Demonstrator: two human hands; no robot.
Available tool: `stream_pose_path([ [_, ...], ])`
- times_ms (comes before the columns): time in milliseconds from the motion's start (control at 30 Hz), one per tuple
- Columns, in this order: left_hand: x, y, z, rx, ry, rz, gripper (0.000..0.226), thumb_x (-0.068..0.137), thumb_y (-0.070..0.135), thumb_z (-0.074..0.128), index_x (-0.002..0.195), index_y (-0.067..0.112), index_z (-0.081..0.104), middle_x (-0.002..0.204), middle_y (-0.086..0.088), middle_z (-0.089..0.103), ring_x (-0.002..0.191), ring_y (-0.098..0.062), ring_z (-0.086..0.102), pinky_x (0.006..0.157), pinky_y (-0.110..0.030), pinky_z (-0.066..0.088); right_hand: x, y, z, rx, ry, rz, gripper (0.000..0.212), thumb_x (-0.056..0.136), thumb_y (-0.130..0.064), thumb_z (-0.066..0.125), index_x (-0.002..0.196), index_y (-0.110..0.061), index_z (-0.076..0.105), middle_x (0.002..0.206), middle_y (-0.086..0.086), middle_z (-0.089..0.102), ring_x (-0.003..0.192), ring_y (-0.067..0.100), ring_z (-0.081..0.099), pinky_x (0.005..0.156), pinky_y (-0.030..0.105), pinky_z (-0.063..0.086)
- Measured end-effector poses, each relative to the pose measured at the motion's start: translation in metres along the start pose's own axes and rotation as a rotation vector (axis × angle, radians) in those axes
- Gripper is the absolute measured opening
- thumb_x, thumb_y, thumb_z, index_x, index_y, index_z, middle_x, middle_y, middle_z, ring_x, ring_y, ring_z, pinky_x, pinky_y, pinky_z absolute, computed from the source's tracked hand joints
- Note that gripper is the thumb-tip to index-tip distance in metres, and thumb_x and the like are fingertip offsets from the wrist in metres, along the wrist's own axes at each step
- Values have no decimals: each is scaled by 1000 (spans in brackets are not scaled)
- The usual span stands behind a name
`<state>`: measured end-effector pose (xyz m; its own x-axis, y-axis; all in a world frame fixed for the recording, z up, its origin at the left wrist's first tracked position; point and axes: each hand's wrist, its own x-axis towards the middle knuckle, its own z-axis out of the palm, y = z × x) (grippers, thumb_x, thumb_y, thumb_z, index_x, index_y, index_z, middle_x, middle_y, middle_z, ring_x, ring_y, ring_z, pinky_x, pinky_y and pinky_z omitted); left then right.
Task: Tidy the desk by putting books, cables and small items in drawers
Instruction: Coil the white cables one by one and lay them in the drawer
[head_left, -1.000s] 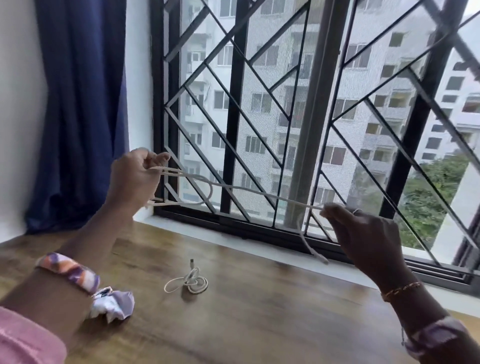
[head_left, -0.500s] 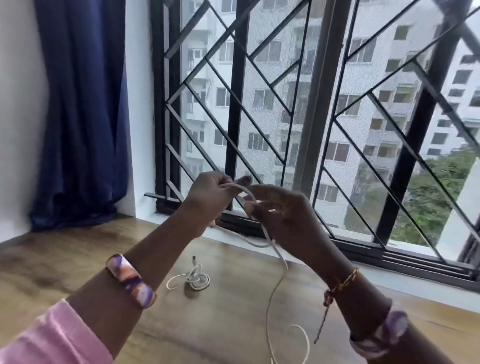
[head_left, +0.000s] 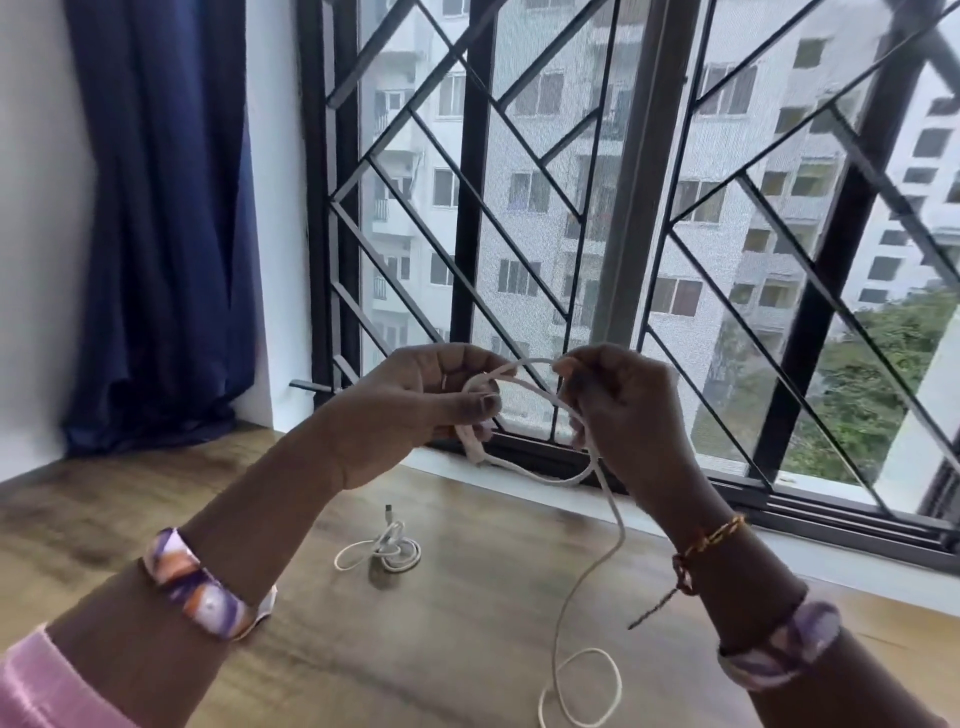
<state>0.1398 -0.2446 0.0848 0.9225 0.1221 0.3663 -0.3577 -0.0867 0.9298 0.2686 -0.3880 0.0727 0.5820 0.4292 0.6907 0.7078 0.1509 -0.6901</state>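
Observation:
Above the wooden desk (head_left: 467, 623) my left hand (head_left: 421, 400) and my right hand (head_left: 618, 400) are raised close together in front of the window. Both grip a long white cable (head_left: 613, 540). Loops of it are gathered in my left hand, a loop runs between the two hands, and its loose tail hangs from my right hand down to a curl on the desk near the front. A second white cable (head_left: 387, 548), coiled with its plug pointing up, lies on the desk below my hands.
A barred window (head_left: 623, 208) with a dark sill runs along the desk's far edge. A blue curtain (head_left: 161, 208) hangs at the back left. A small piece of patterned cloth (head_left: 265, 605) peeks out from behind my left forearm.
A second ago my hands were wide apart with the cable stretched between them. They have come together at the centre, and the cable now forms loops with its tail hanging down.

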Motion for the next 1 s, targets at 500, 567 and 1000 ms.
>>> stream_pose_path([
  [500, 5, -4, 7, -38, 270, -217, 25, 89, 10, 51, 105, -7, 59, 96, -16, 71, 76, -22, 70, 70, -37, 57, -4, -2, 4, -443, -2, -197, 11, 82, -24, 59, 83, -25, 70, 74, -7, 72, 69, 15, 68, 64, 37, 54],
  [567, 1, -1, 9, 142, 244, -244, 24, 83, 13, 60, 97, -6, 62, 85, -14, 72, 66, -20, 68, 57, -29, 58, 0, -2, 2, -348, -9, -143, 18, 84, -10, 62, 74, -23, 68, 67, -8, 69, 61, 11, 67, 58, 31, 53],
  [1000, -6, 0, 12, -559, 159, -42, 26, 49, 2, 67, 74, 6, 75, 66, -5, 69, 57, -10, 65, 58, -21, 57, -7, -17, -4, 471, -168, 510, 14, 94, -12, 48, 97, -2, 58, 82, 7, 71, 61, 11, 68, 49, 25, 54],
])
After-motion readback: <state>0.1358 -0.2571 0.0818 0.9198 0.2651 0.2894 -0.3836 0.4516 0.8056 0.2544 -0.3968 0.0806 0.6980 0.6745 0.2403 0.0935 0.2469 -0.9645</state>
